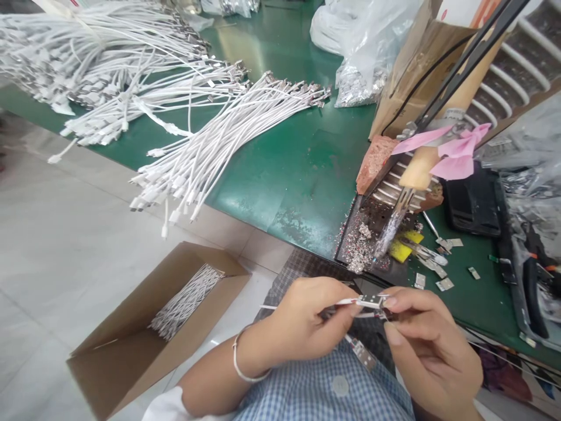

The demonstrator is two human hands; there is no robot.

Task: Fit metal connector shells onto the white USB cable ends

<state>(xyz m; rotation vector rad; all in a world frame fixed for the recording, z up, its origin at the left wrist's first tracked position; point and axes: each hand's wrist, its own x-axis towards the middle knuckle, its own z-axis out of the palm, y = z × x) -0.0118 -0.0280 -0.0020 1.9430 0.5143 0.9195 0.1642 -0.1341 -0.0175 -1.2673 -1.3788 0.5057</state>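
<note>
My left hand (307,321), a thin bangle at its wrist, is closed in a pinch on a white cable (346,302). A small metal USB connector (369,301) sits at the cable's end, between my two hands. My right hand (432,339) pinches the far end of this connector with thumb and fingers. A second white strand (368,315) runs just below it, partly hidden by my fingers. Another metal connector (363,354) hangs beneath my left hand, over the blue checked apron (307,392).
Bundles of white cables (232,137) lie on the green table (280,181). A soldering iron (394,219) rests in a coil holder (517,76) beside solder crumbs (359,248). Loose connector shells (445,284) and a black phone (471,202) lie to the right. A cardboard box (131,362) holding cables stands on the floor.
</note>
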